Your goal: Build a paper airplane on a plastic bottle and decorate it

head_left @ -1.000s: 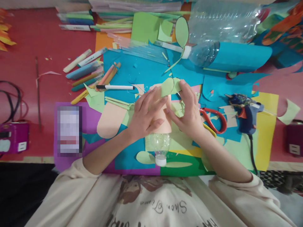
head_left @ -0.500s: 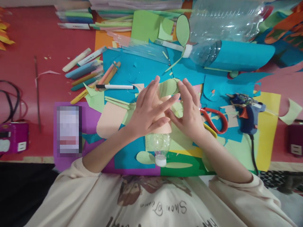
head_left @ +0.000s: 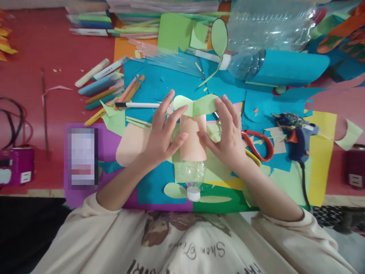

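Observation:
A small clear plastic bottle (head_left: pixel 194 173) with a white cap lies pointing towards me, its body wrapped in peach paper (head_left: pixel 194 139). Two light green leaf-shaped paper pieces (head_left: pixel 196 105) sit spread at its far end. My left hand (head_left: pixel 162 133) rests against the bottle's left side, thumb on the peach wrap and fingers stretched up to the left leaf. My right hand (head_left: pixel 228 133) presses the bottle's right side, its fingers reaching the right leaf.
A blue glue gun (head_left: pixel 295 133) and red-handled scissors (head_left: pixel 256 142) lie to the right. Pens and crayons (head_left: pixel 108 89) lie at the left, and a black-capped marker (head_left: pixel 138 105) beside my left hand. A large bottle with a blue paper wrap (head_left: pixel 273 66) lies behind. Paper scraps cover the table.
My left hand slid left off the bottle's top, uncovering the peach wrap. The green pieces, overlapped before, now spread out into two leaves.

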The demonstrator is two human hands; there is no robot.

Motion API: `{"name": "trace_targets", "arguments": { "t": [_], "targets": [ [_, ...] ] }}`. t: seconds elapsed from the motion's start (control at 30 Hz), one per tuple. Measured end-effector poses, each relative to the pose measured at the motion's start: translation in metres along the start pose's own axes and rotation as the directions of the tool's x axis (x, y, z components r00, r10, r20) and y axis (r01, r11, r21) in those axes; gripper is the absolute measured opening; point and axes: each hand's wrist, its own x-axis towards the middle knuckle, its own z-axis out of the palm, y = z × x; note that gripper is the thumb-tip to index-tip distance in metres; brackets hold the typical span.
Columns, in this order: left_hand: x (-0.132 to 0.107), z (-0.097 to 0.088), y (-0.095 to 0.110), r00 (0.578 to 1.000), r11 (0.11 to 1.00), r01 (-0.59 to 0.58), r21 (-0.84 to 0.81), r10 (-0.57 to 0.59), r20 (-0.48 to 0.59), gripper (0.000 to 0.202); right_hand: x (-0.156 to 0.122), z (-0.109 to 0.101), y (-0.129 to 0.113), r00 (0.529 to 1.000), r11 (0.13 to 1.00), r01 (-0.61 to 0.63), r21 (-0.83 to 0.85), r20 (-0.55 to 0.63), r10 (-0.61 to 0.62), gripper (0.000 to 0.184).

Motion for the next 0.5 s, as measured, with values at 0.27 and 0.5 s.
{"name": "trace_targets", "arguments": {
  "t": [0.27,0.5],
  "targets": [
    [-0.0046,0.0017,-0.0064,0.999,0.997,-0.008,0.072,0.004,0.053,0.047,-0.0003,-0.0002,0.0002,0.999,1.0,0.019,0.018,-0.03,-0.018,0.074],
    [-0.0065,0.0075,-0.0117,0.997,0.989,-0.059,0.138,0.051,0.061,0.05,-0.0001,-0.0005,-0.0017,0.998,1.0,0.02,-0.012,-0.057,-0.021,0.072]
  ]
}}
